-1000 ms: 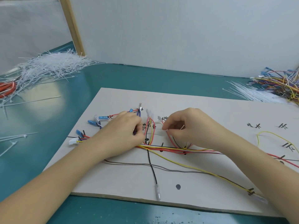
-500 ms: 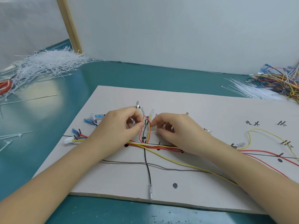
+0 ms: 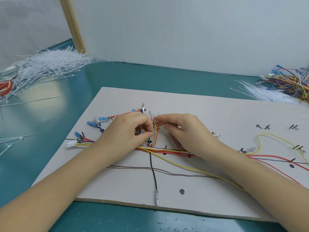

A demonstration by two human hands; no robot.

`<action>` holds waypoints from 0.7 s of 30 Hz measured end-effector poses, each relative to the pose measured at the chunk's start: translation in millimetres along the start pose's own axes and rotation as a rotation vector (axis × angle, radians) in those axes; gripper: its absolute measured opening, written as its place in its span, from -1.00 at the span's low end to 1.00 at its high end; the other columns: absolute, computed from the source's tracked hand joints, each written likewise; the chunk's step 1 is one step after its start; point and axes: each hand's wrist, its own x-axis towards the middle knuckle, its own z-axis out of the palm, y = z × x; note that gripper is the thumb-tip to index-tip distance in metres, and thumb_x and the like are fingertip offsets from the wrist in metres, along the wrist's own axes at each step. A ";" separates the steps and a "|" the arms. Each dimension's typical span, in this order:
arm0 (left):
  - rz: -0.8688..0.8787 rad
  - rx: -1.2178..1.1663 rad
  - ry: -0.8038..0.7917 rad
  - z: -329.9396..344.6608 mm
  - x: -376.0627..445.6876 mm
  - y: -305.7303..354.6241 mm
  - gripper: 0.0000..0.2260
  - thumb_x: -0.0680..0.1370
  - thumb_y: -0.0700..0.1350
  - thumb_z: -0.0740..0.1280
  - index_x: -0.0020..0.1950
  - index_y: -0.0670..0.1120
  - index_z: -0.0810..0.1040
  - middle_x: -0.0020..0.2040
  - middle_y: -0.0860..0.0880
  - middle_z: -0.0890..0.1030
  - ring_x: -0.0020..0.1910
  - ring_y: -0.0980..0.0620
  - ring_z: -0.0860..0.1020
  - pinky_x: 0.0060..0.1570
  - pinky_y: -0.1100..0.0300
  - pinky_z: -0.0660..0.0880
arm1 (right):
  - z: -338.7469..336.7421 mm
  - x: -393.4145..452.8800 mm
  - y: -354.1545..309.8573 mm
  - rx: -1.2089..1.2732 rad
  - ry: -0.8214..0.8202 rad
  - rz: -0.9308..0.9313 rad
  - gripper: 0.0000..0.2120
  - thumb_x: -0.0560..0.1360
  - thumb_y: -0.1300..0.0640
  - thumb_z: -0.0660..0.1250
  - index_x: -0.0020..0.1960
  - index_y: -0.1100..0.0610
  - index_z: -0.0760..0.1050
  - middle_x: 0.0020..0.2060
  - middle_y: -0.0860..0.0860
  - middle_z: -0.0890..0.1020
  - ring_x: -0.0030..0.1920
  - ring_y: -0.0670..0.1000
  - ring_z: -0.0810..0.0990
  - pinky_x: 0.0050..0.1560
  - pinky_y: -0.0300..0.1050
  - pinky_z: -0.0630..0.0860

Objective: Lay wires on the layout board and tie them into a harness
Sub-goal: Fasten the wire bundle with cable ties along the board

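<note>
— What lies around the work?

— A pale layout board [image 3: 200, 104] on a teal table [image 3: 133, 77]. A heap of white cable ties [image 3: 48, 64] sits far left, a smaller sheaf of ties [image 3: 260, 92] far right, touching a tangle of spare coloured wires [image 3: 291, 82]. A few loose ties [image 3: 13, 139] lie by the board's left edge.

— And the harness?

— The wires [image 3: 167, 150] run across the middle of the board: red, yellow and white strands bunched along a black drawn line, a grey wire [image 3: 167, 171] and a black wire [image 3: 153, 171] crossing below, and blue terminals [image 3: 92, 123] fanned at the left end.

— The hands?

— The left hand [image 3: 127, 131] has its fingers curled, thumb and forefinger pinching at the upright red-and-yellow loop [image 3: 155, 131]. The right hand [image 3: 184, 131] meets it from the other side, fingertips nipping the same strands near the clear terminals (what exactly lies between them is too small to tell). Both wrists cover part of the bundle.

— Anything different from half a second ago?

— The hands sit at about the same spot, the fingertips still nearly touching over the loop. The camera has tilted a little, so the ties at left show more fully.
</note>
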 end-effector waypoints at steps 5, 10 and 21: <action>0.060 0.098 -0.029 1.0 0.0 -0.7 -0.84 0.39 -0.31 0.43 -0.26 -0.07 0.55 -0.29 0.16 0.51 -0.21 0.24 0.43 -0.13 0.48 0.31 | 1.0 0.4 0.4 -0.047 -0.027 -0.009 -0.69 0.57 0.29 0.18 0.21 0.05 0.56 0.08 -0.10 0.65 0.11 -0.21 0.52 0.08 -0.53 0.29; 0.043 0.122 -0.039 2.3 -0.7 -1.8 -0.83 0.43 -0.29 0.40 -0.23 -0.03 0.52 -0.27 0.09 0.56 -0.22 0.15 0.44 -0.13 0.41 0.32 | -2.0 -0.1 0.5 -0.069 0.000 0.009 -0.74 0.54 0.28 0.20 0.09 0.08 0.60 -0.03 -0.09 0.67 -0.02 -0.11 0.58 0.03 -0.39 0.37; -0.033 0.033 0.022 5.2 -0.2 -5.0 -0.91 0.45 -0.28 0.40 -0.17 -0.10 0.56 -0.25 0.05 0.61 -0.22 0.12 0.50 -0.13 0.25 0.40 | -0.4 -1.3 -1.7 -0.146 -0.049 -0.010 -0.54 0.50 0.40 0.08 0.24 0.06 0.55 0.11 0.01 0.63 0.14 -0.02 0.54 0.09 -0.33 0.32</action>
